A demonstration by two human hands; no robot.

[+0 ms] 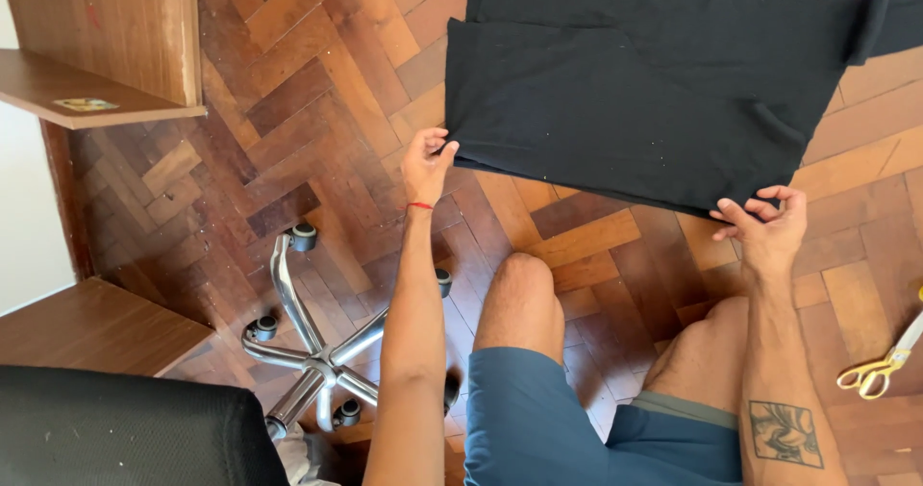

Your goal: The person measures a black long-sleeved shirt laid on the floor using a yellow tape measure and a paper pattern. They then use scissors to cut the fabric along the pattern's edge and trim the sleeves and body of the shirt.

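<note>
Black folded cotton garment [635,82] lies flat on the herringbone wood floor [317,92]. My left hand [426,164] pinches its near-left corner, my right hand [764,222] pinches the near-right (both closed on fabric). Keep the edge taut and corners level, I judge.

Cloth [635,82] on floor [317,92] ahead of knees; chair [317,351] left; scissors [880,366] right.

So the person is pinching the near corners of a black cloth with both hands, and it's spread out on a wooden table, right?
Not quite. In the head view the left hand and the right hand do pinch the near corners of the black cloth, but it lies on the wooden parquet floor, not on a table.
</note>
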